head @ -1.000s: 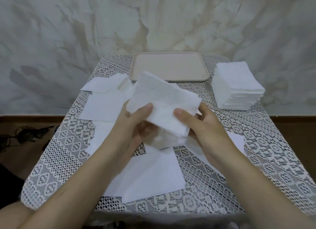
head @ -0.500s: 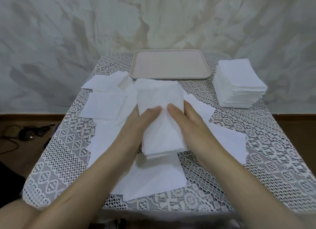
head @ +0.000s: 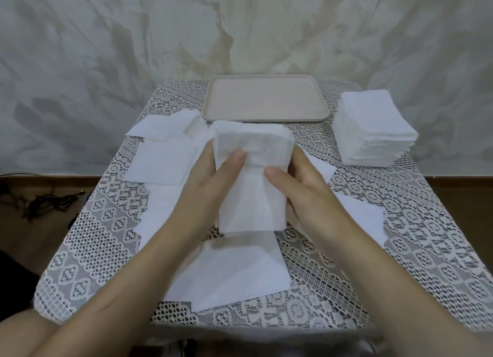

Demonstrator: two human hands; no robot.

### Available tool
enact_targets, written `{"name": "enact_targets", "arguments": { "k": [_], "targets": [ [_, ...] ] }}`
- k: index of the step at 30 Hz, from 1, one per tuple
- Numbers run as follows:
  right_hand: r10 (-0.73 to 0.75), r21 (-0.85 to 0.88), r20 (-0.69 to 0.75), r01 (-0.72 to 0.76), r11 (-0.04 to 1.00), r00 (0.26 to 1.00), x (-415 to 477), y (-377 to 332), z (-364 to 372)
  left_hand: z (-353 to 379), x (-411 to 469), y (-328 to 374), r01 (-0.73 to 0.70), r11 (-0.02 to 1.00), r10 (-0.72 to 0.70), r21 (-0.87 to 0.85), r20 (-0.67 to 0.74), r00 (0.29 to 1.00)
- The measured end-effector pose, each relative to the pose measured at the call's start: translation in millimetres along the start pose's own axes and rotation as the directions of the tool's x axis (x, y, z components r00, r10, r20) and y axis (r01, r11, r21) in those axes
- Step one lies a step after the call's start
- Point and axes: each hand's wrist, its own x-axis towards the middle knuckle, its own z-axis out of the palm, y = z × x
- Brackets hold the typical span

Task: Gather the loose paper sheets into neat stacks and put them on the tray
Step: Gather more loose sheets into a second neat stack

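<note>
- My left hand [head: 208, 186] grips the left edge of a bundle of sheets [head: 250, 196]. The thumb lies across the front, and the fingers are hidden behind the paper.
- My right hand [head: 301, 194] grips the right edge the same way, with the thumb on the front face and the fingers curled out of sight round the back.
- The two thumbs point toward each other near the middle of the bundle, close but apart.
- I hold the bundle up between both hands over the middle of the surface [head: 400, 250]. Its top edge leans away from me.
- The sheets at the top of the bundle are uneven, with several edges showing one behind another.
- I cannot tell whether the bottom edge touches the paper lying under it.
- The tray [head: 265, 100], pale beige with rounded corners, lies flat at the far end of the surface, just beyond the top of the bundle.
- A tall stack [head: 373, 132] of white sheets stands to the right of the tray, near the far right corner and apart from the tray's rim.
- Loose sheets [head: 162, 159] lie flat and overlapping on the left side of the surface.
- More overlapping paper, the near sheets [head: 240, 271], lies below the bundle between my forearms.
- One more, the right sheet [head: 360, 218], shows beyond my right wrist.
- A white lace cloth [head: 88, 250] covers the surface under all of it.
- Dark cables [head: 45, 199] lie on the floor to the left.
</note>
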Motion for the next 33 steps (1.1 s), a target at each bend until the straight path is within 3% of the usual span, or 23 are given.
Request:
{"name": "enact_targets", "arguments": {
  "k": [5, 17, 25, 33],
  "targets": [
    [-0.090, -0.068, 0.001, 0.090, 0.994, 0.996, 4.7, -0.2, -8.7, -10.8, 7.6, -6.3, -0.032, 0.999, 0.026, 0.033, 0.171, 0.985],
    [-0.105, -0.180, -0.026, 0.099, 0.979, 0.994, -3.3, 15.8, 1.2, -4.8, -1.0, -26.4, -0.039, 0.975, 0.002, 0.217, 0.171, 0.985],
    [-0.104, -0.282, -0.132, 0.063, 0.957, 0.986, -1.3, 12.4, 6.5, 11.8, -7.1, -15.4, 0.038, 0.997, -0.037, 0.065, -0.008, 0.999],
    [0.092, -0.250, -0.147, -0.127, 0.960, 0.985, -2.0, 9.4, 13.8, 13.9, -9.5, -18.2, 0.147, 0.989, -0.148, -0.021, -0.065, 0.987]
  ]
}}
